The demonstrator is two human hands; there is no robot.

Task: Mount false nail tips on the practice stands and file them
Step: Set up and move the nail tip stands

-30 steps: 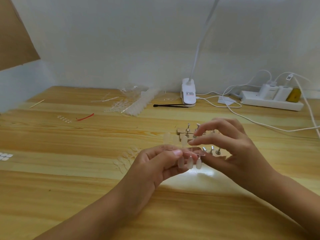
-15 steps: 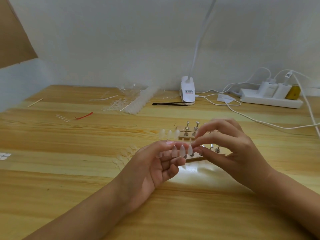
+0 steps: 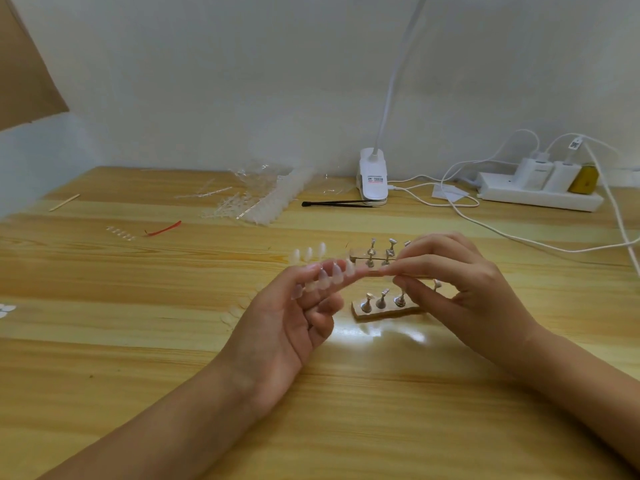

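While we look down through the head camera, both hands meet above the middle of the wooden table point(image 3: 104, 341). Our left hand point(image 3: 287, 317) is turned palm up, its fingers curled round a strip of nail tips point(image 3: 332, 274). Our right hand point(image 3: 460, 282), at three o'clock from the left, pinches towards that strip's end with thumb and forefinger, though the exact contact is too small to make out. The clear tips on the strip sit along the left fingertips, lifted off the table.

At six o'clock from the right fingertips stands the near practice stand point(image 3: 384, 311), a wooden block with bare metal pegs. The far practice stand point(image 3: 360, 254) lies at twelve o'clock from it, partly hidden by the right hand. Loose nail tips point(image 3: 308, 254) rest on the wood at nine o'clock from the far stand.

Toward twelve o'clock by the wall we see a white clip lamp point(image 3: 373, 178), with black tweezers point(image 3: 336, 203) lying just in front of it. A power strip point(image 3: 540, 197) sits at two o'clock, and a clear bag of tips point(image 3: 270, 202) at eleven o'clock.
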